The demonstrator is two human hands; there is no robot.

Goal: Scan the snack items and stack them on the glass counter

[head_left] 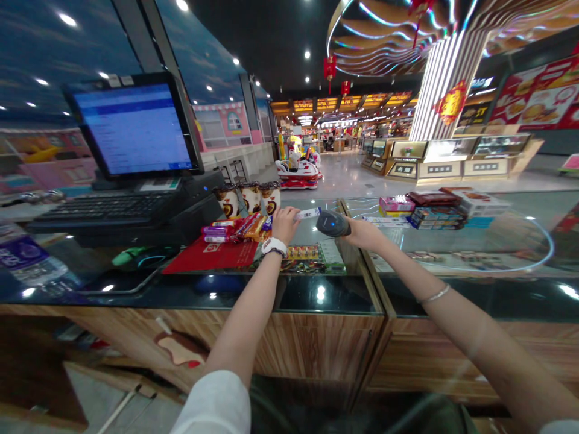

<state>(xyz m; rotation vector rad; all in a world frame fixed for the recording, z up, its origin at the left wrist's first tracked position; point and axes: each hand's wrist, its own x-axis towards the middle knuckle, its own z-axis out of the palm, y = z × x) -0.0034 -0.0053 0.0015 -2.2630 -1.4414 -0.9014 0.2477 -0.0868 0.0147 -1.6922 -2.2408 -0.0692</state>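
My left hand [284,224] is closed on one end of a slim white-and-blue packet [309,213], held just above the glass counter. In my right hand [364,234] is a dark barcode scanner [332,223], its head close to the packet's free end and a small blue light lit on top. Beside my left wrist lie several wrapped snack bars [244,229] in purple, red and orange, partly on a red sheet [210,256]. Behind them stand three cups [248,198] with brown-and-white printing.
A monitor [131,129] and black keyboard [108,204] stand at the left, near a mouse [129,255] and a purple-labelled bottle [27,256]. Stacked boxes [436,211] sit on the right counter. A wooden divider strip [362,259] runs between the counters.
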